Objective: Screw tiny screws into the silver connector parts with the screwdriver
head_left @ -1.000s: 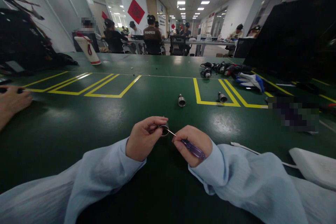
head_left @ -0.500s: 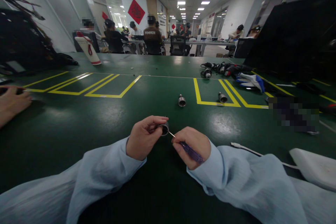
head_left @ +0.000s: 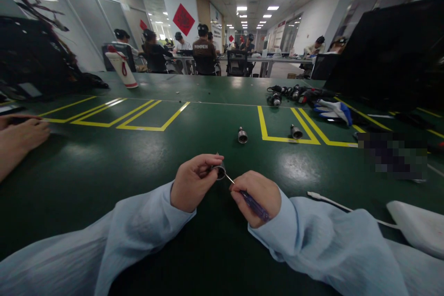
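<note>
Between the thumb and fingers of my left hand (head_left: pixel 194 181) is a small cup-shaped metal fitting (head_left: pixel 220 173), its open end turned toward me. My right hand (head_left: pixel 258 196) is closed round the purple handle of a screwdriver (head_left: pixel 255 206). The thin shaft points up and left, and its tip is at the fitting's rim; whether it reaches inside I cannot tell. Beyond my hands, a similar metal fitting (head_left: pixel 242 136) lies on the green table (head_left: pixel 145 162). Another metal fitting (head_left: pixel 295 132) lies within the yellow tape marking on the right.
A white device (head_left: pixel 416 224) with a white cable (head_left: pixel 329 200) lies at right. Farther back are dark cables and metal parts (head_left: pixel 276 99) and a blue-and-white glove (head_left: pixel 333 112). A white cup (head_left: pixel 123 69) stands back left. Another person's hand (head_left: pixel 24 136) is at the left edge.
The whole view has shifted slightly, moving the scene a little right and down. Both hands keep their hold, with the screwdriver tip still at the fitting's rim.
</note>
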The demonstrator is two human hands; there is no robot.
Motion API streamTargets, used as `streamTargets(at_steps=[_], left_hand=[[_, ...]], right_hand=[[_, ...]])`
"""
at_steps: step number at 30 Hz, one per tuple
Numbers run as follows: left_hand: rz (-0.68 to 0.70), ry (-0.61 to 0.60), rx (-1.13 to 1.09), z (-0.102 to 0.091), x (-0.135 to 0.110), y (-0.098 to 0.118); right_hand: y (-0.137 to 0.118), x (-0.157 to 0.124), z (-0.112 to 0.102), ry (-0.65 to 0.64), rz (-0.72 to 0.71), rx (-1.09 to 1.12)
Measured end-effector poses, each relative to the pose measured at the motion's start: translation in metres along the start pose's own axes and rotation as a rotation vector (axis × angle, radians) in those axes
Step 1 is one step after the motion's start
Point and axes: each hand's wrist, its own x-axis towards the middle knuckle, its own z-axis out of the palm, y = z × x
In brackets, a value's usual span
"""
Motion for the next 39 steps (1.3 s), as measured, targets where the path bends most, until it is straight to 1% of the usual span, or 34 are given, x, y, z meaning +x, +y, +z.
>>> streamTargets(at_steps=[4,12,16,24,32,34,36,37,39], left_hand=[[0.002,0.011,0.003,0.0,-0.001,-0.001],[0.008,0.049,0.004,0.001,0.001,-0.004],[0.0,0.057,0.016,0.001,0.001,-0.003],[-0.019,0.047,0.015,0.001,0.0,0.001],[-0.024,0.042,0.012,0.001,0.001,-0.004],[-0.004,0.066,0.036,-0.001,0.006,-0.008],[0.031,0.124,0.096,-0.006,0.017,-0.015],[0.049,0.167,0.132,-0.01,0.025,-0.02],[0.019,0.217,0.217,-0.02,0.045,-0.033]], right_hand=[[0.0,0.0,0.0,-0.005,0.002,-0.031],[0.001,-0.004,-0.001,-0.038,-0.043,-0.002],[0.002,-0.004,0.0,-0.042,-0.044,0.007],[0.002,-0.003,0.0,-0.043,-0.029,-0.008],[0.0,-0.001,-0.002,-0.061,-0.02,-0.023],[-0.002,0.0,-0.003,-0.042,-0.015,-0.008],[-0.003,0.001,-0.003,-0.022,-0.015,-0.003],[-0.002,0.001,-0.002,-0.018,-0.014,-0.008],[0.003,0.002,0.003,-0.025,-0.021,-0.031]])
